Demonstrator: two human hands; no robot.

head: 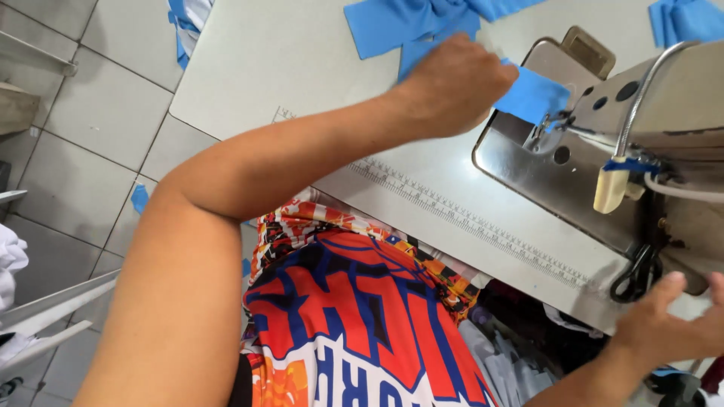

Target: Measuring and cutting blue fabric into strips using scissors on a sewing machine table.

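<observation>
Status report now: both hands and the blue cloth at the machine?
Left hand on blue fabric strip, feeding it to the needle. Right hand at table's near edge, empty. Black scissors beside it. Nothing blocking.

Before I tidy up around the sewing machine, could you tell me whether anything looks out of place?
A small blue fabric scrap lies on the tiled floor left of the table, away from the blue pieces stacked on top. More blue fabric hangs off the table's far edge.
</observation>
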